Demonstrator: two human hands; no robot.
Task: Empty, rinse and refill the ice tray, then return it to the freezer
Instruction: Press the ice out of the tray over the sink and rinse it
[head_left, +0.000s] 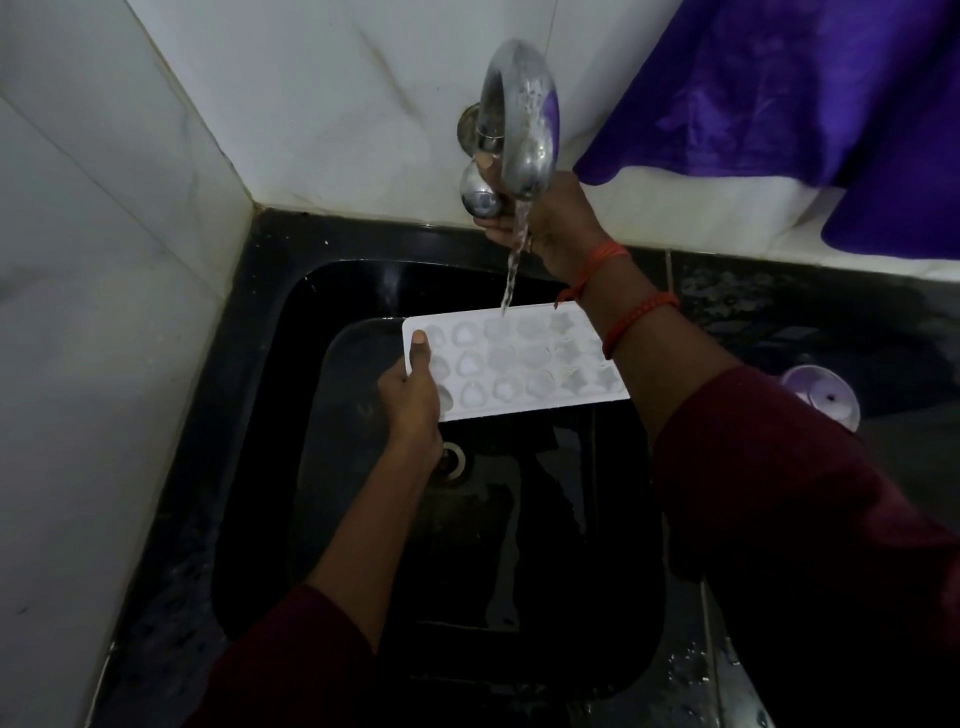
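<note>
A white ice tray (511, 358) with several shaped cells is held flat over the black sink (249, 415). My left hand (413, 395) grips its left end, thumb on top. A thin stream of water (514, 265) falls from the chrome tap (522, 114) onto the tray's far edge. My right hand (545, 221) reaches up behind the spout and holds the round tap knob (480, 192), with its fingers partly hidden by the tap.
A clear container (353, 395) lies in the sink under the tray, near the drain (453, 460). White tiled walls stand at the left and back. A purple cloth (779, 88) hangs at top right. A small lilac cup (826, 395) sits on the wet black counter at right.
</note>
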